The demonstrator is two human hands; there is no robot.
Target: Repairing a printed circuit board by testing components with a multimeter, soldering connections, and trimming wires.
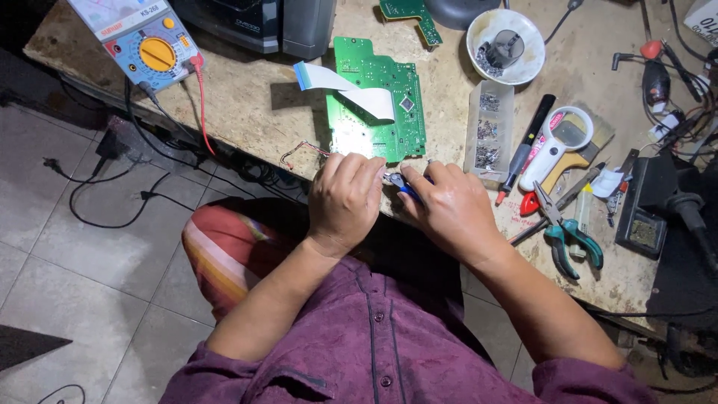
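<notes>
A green circuit board (378,93) lies on the worn workbench (254,105) with a white flat ribbon cable (340,84) curling across it. My left hand (345,198) is curled at the board's near edge, fingers closed on something small that I cannot make out. My right hand (449,206) is shut on a small blue-handled cutter (402,185), its metal jaws pointing left toward my left fingers. Thin red and white wires (299,150) run out from the board's near-left corner.
A multimeter (146,41) with leads sits far left. Right of the board are a clear parts box (490,123), a white bowl (505,45), a magnifier (557,146), green-handled pliers (568,236), pens and a soldering stand (651,209). A dark appliance (262,22) stands behind.
</notes>
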